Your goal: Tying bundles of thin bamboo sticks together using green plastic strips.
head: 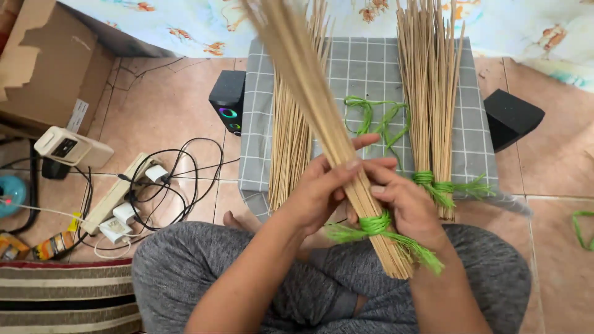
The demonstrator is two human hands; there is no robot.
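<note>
Item: bundle of thin bamboo sticks (322, 117), pale tan, long and straight, bound near its lower end with a knot of green raffia twine (375, 224) whose frayed ends trail left and right. Position: held slantwise over the person's crossed legs in grey trousers (185, 260), lower end near the right knee, upper end blurred and running out of the top of the frame.

Hands: left hand (318, 188) wrapped around the bundle just above the tie, fingers closed on the sticks. Right hand (411, 207) closed on the same bundle at the tie, thumb pressed on the sticks. Both hands lie close together, touching.

Surroundings: grey checked cloth (365, 68) on the tiled floor (167, 105) ahead of the knees. On it, a loose pile of sticks (291, 136) at left, loose green twine strands (377, 117) in the middle, two tied stick bundles (433, 105) at right, each with a green knot at the foot.

Packages and fittings: brown cardboard box (43, 62), top left, flaps open, white rectangular label on its side. Small black speaker (228, 102) with a coloured ring light, beside the cloth. White power strip (117, 195) with plugs and black cables, left. Black block (510, 117), right of the cloth.
</note>
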